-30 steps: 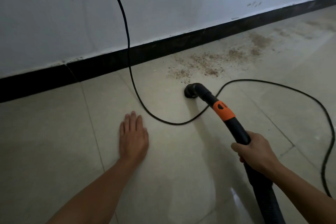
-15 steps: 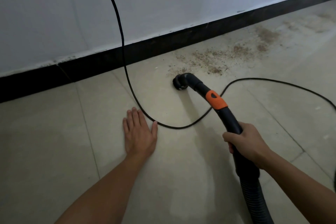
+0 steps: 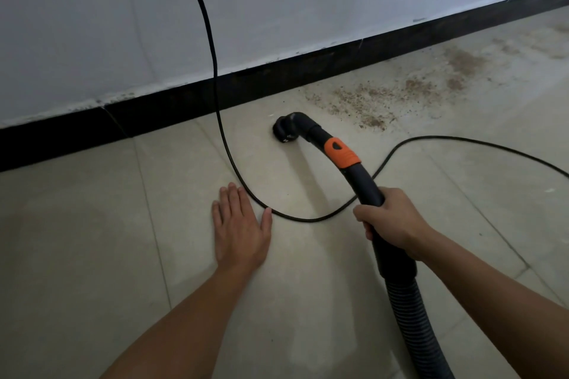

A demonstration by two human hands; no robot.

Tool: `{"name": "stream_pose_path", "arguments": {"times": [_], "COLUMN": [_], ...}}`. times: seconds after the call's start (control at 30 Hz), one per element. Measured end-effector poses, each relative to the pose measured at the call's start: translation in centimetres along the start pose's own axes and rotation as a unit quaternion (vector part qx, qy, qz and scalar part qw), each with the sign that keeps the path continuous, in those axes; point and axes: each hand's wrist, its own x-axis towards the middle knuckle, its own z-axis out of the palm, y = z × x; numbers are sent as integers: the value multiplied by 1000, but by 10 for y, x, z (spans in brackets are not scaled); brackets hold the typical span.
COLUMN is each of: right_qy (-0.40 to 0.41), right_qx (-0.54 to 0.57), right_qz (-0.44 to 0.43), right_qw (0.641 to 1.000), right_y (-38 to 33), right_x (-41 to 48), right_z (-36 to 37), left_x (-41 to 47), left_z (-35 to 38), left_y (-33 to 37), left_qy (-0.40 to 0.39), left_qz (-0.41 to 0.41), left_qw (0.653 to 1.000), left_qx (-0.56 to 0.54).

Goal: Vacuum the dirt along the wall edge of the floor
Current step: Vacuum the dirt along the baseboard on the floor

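My right hand (image 3: 391, 218) grips the black vacuum wand (image 3: 366, 191) just below its orange collar (image 3: 341, 152). The wand's round black nozzle (image 3: 284, 132) sits on the pale tiled floor, a short way from the black baseboard (image 3: 172, 104). Brown dirt (image 3: 372, 101) is scattered on the tiles to the right of the nozzle, running along the wall edge toward the far right. My left hand (image 3: 240, 231) rests flat on the floor, fingers straight, its thumb tip touching the power cord. The ribbed hose (image 3: 412, 317) trails down to the bottom edge.
A black power cord (image 3: 215, 71) hangs down the white wall (image 3: 277, 3), loops on the floor past my left hand, passes under the wand and runs off to the right. More dirt patches (image 3: 465, 60) lie farther along the baseboard.
The nozzle has moved left and nearer the baseboard, off the edge of the dirt patch. My left hand has come closer to the cord, and its thumb now touches it.
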Motion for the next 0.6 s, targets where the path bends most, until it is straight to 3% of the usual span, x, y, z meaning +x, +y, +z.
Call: {"name": "stream_pose_path", "arguments": {"times": [0.2, 0.4, 0.5, 0.6], "right_qy": [88, 101, 45, 49], "right_qx": [32, 80, 66, 40], "right_qz": [33, 28, 12, 5], "right_qw": [995, 991, 997, 998], "right_y": [11, -11, -18, -16], "right_x": [19, 58, 68, 76], "right_z": [-29, -32, -29, -35], "left_x": [0, 27, 60, 81], "left_z": [-1, -8, -10, -1], "left_y": [-1, 31, 53, 57], "left_qy": [9, 52, -19, -54], "left_qz": [15, 162, 88, 17], "left_qw": [1000, 981, 992, 998], "left_qx": [-23, -90, -86, -42]}}
